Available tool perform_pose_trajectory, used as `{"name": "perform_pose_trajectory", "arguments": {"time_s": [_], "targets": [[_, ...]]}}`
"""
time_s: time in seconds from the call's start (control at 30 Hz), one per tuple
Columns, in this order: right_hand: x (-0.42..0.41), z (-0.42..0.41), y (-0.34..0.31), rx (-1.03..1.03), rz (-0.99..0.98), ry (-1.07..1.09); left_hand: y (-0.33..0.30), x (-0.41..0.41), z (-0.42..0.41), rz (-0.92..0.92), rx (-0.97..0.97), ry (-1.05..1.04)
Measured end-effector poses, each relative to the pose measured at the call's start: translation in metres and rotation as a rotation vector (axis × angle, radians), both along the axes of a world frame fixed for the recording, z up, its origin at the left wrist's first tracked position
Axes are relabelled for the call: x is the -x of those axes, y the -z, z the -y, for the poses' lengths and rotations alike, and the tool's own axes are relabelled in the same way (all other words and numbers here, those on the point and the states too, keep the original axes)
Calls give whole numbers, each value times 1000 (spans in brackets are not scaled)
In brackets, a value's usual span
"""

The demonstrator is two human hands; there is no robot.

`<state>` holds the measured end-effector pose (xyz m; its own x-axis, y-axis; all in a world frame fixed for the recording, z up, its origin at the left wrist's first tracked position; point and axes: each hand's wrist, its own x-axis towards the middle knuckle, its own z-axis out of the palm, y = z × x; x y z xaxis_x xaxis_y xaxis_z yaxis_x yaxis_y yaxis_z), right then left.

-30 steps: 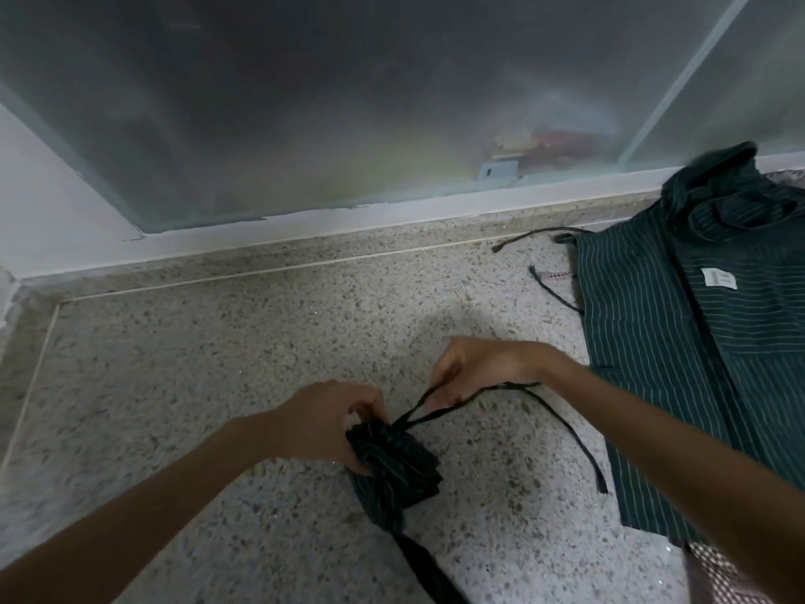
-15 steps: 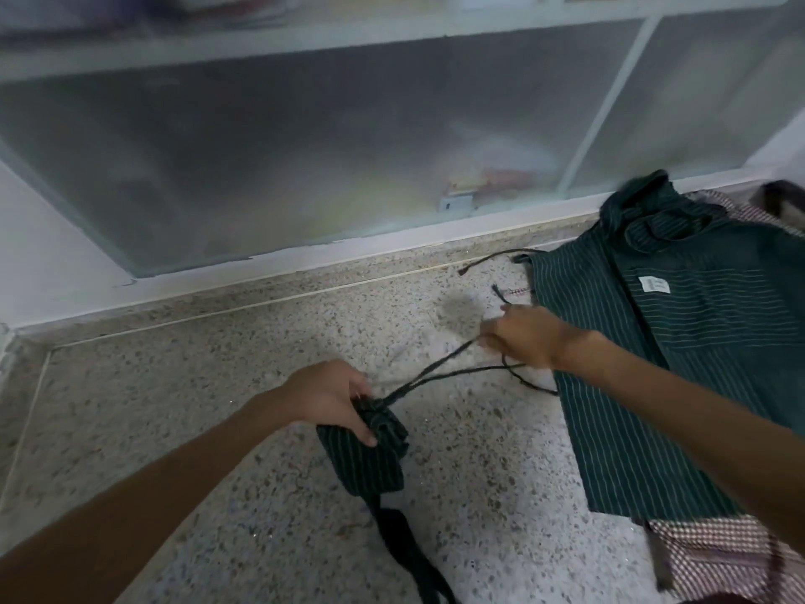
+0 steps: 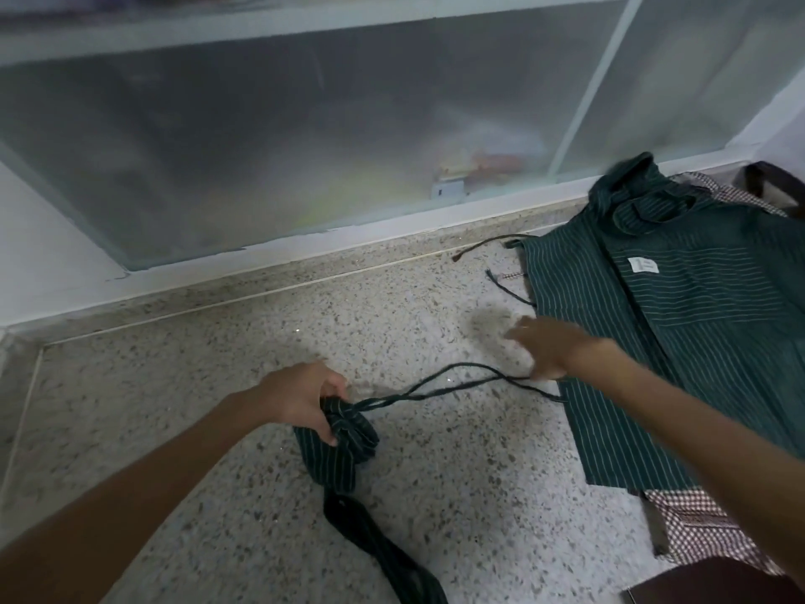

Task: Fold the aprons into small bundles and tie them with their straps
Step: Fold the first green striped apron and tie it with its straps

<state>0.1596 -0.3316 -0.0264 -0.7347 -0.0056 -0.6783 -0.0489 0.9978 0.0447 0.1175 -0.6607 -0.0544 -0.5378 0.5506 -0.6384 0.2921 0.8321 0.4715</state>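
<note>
The bundled apron (image 3: 344, 433) sits on the speckled floor (image 3: 218, 385) in front of me, green with thin white stripes, rolled tight at the top with a loose dark tail (image 3: 383, 551) trailing toward me. My left hand (image 3: 300, 396) clamps the roll, thumb and fingers curled over its top edge. Two thin straps (image 3: 435, 388) run from the roll out to my right hand (image 3: 546, 346), which is blurred; its fingers look spread and I cannot tell whether it has hold of the cords. The cloth looks soft and light, likely to spring open if I ease off, so I judge the roll must be pinned at its top while the cords, thin and limp, are taken near their ends. Just right of the straps a second green striped apron (image 3: 653, 342) lies flat, its own cords (image 3: 483, 246) loose near the wall and easily confused with mine; a checked cloth (image 3: 697, 529) peeks out beneath it
</note>
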Motion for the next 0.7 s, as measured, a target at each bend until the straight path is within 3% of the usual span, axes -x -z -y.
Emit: {"name": "perform_pose_trajectory", "arguments": {"time_s": [0.07,0.13,0.27,0.37,0.47,0.6,0.7], "targets": [[-7,52,2,421,-183,-50,5,-2,3,-22,-34,1],[-9,99,11,590,-165,-144,7,-4,4,-48,-50,14],[10,132,38,527,-153,-343,9,-3,8,-66,-23,41],[29,123,27,544,-97,-312,9,-1,8,-81,50,58],[40,117,9,503,-88,-308,8,0,1,-44,98,-86],[23,121,-6,679,197,146,3,8,-16,31,11,-508],[-3,122,-13,888,158,516,-4,16,-25,70,-62,-766]]}}
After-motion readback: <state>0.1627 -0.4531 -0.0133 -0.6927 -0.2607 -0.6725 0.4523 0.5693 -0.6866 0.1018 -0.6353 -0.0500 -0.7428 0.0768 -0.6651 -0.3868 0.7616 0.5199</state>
